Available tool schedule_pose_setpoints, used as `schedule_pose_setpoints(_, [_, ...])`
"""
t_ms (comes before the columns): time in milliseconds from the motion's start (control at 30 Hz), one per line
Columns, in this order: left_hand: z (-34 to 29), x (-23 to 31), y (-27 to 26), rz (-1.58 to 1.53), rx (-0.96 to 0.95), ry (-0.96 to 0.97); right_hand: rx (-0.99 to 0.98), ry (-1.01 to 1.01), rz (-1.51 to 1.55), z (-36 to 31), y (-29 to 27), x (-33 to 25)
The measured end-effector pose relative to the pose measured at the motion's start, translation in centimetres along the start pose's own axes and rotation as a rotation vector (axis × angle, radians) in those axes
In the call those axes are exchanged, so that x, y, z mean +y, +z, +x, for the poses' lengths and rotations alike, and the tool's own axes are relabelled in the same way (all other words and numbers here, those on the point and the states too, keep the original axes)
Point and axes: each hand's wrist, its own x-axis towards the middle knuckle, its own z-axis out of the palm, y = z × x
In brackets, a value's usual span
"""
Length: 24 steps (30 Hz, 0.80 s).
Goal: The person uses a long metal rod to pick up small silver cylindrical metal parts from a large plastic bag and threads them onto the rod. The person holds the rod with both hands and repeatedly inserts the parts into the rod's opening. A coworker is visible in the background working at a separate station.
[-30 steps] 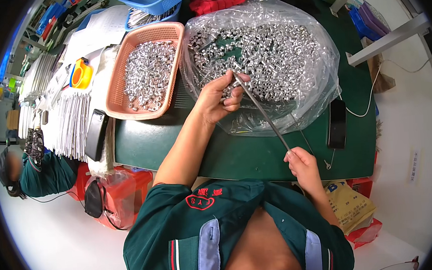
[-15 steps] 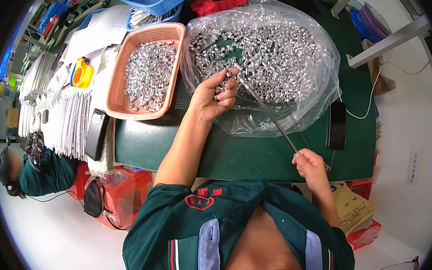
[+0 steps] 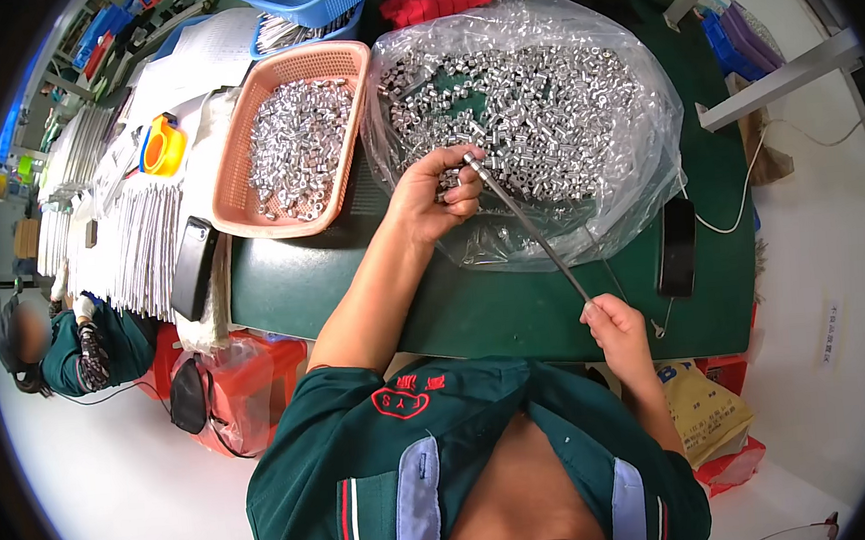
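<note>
My right hand (image 3: pixel 619 332) is closed round the lower end of a thin metal rod (image 3: pixel 543 242), which slants up and left across the plastic bag. At the rod's upper tip, my left hand (image 3: pixel 437 194) pinches a small metal sleeve (image 3: pixel 470 158) between thumb and finger, touching the tip. More sleeves show in its curled fingers. Beneath the left hand lies the clear plastic bag (image 3: pixel 638 190), spread open and full of loose shiny metal sleeves (image 3: pixel 562 110). To its left, a pink plastic basket (image 3: pixel 225 174) holds a heap of small metal pieces (image 3: pixel 301 144).
A black phone (image 3: pixel 677 248) lies on the green table (image 3: pixel 284 290) at the right; another dark phone-like object (image 3: pixel 194 269) lies left beside bundled white rods (image 3: pixel 145 240). Blue baskets (image 3: pixel 319 7) stand behind. A seated co-worker (image 3: pixel 97 344) is at far left.
The rod's tip has come against the sleeve at my left fingertips, and the left hand has shifted slightly right and nearer. The right hand has moved a little left. The co-worker's arms have moved.
</note>
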Motion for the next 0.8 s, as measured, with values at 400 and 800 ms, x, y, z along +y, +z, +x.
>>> schedule_pose_setpoints(400, [-0.4, -1.4, 1.1, 0.206, 0.052, -0.028, -0.070, 0.112, 0.334, 1.0, 0.7, -0.2])
schedule_pose_setpoints(800, [-0.8, 0.5, 0.2, 0.179, -0.129, 0.061, -0.043, 0.104, 0.167, -0.5, -1.5, 0.3])
